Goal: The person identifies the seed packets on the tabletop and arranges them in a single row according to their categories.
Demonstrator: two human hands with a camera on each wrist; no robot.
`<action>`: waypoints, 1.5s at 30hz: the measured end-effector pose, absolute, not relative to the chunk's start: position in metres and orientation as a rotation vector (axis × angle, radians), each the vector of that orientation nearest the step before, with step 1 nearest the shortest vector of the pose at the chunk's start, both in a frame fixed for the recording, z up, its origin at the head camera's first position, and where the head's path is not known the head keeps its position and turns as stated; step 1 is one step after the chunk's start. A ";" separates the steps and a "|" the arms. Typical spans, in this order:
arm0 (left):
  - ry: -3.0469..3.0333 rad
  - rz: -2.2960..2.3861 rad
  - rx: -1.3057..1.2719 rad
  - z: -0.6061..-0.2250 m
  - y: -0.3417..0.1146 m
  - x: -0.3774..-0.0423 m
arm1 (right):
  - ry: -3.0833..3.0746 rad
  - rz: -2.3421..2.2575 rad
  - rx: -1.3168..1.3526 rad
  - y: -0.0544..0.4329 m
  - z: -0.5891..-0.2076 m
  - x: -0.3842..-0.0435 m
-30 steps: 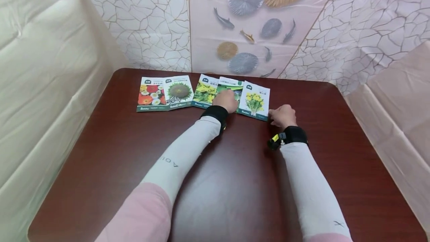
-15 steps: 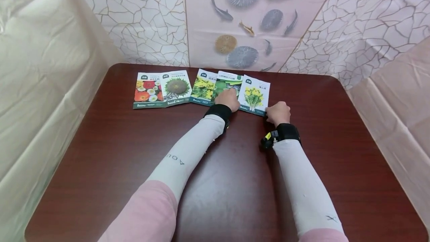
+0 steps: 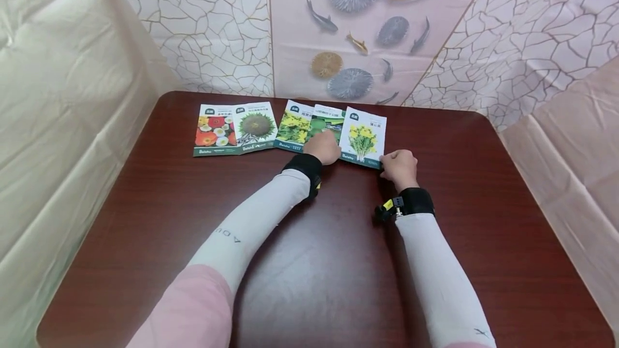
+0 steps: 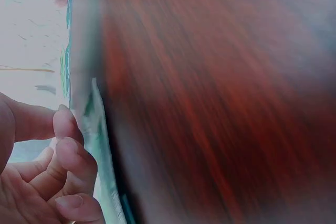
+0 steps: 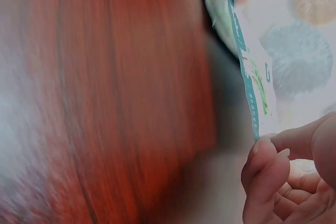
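Note:
A seed packet with yellow flowers (image 3: 361, 139) is at the right end of a row of packets. My left hand (image 3: 323, 147) pinches its lower left corner, and my right hand (image 3: 400, 167) pinches the lower right corner. Both wrist views show the packet (image 5: 245, 72) stretched between thumbs and fingers, its near edge apparently raised off the table. Beside it, a green packet (image 3: 329, 114) is partly covered by my left hand and the yellow-flower packet. Left of that lies another packet with yellow blossoms (image 3: 294, 127).
A sunflower packet (image 3: 256, 127) and a red-and-white flower packet (image 3: 215, 132) lie overlapping at the left of the row. All are near the far edge of the dark red-brown table (image 3: 309, 283). A patterned cloth (image 3: 222, 26) hangs behind it.
The yellow-flower packet has shifted slightly left, over more of the green packet. My right hand has moved a little left with its corner; my left hand stays close by the row.

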State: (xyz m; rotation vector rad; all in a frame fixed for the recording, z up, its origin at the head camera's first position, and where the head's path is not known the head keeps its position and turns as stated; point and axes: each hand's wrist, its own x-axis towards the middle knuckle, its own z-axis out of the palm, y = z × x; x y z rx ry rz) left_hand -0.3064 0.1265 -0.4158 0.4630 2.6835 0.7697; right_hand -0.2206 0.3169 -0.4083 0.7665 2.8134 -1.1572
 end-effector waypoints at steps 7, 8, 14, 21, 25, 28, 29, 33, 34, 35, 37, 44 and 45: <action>2.776 0.972 0.533 -0.397 0.089 -0.273 | 2.960 -1.255 0.605 0.292 -0.391 -0.199; 2.800 0.988 0.542 -0.394 0.083 -0.267 | 2.978 -1.271 0.580 0.288 -0.388 -0.194; 2.951 1.120 0.614 -0.378 0.046 -0.227 | 3.086 -1.416 0.425 0.257 -0.371 -0.157; 3.068 1.318 0.683 -0.356 0.003 -0.169 | 3.133 -1.668 0.262 0.217 -0.353 -0.103; 3.136 1.452 0.704 -0.346 -0.014 -0.135 | 3.119 -1.806 0.223 0.200 -0.343 -0.076; 3.186 1.504 0.705 -0.340 -0.023 -0.116 | 3.114 -1.889 0.179 0.190 -0.336 -0.062; 3.196 1.517 0.700 -0.337 -0.026 -0.111 | 3.116 -1.911 0.164 0.187 -0.334 -0.058; 3.215 1.543 0.693 -0.331 -0.033 -0.099 | 3.121 -1.966 0.115 0.179 -0.330 -0.051; 3.217 1.548 0.690 -0.331 -0.035 -0.097 | 3.118 -1.980 0.106 0.178 -0.329 -0.050; 3.218 1.552 0.688 -0.330 -0.036 -0.096 | 3.117 -1.990 0.099 0.176 -0.328 -0.050; 3.220 1.553 0.679 -0.329 -0.038 -0.094 | 3.116 -1.999 0.084 0.174 -0.327 -0.049; 3.205 1.541 0.650 -0.328 -0.040 -0.092 | 3.121 -1.981 0.038 0.173 -0.328 -0.050; 3.204 1.533 0.643 -0.330 -0.041 -0.092 | 3.121 -1.962 0.035 0.173 -0.330 -0.051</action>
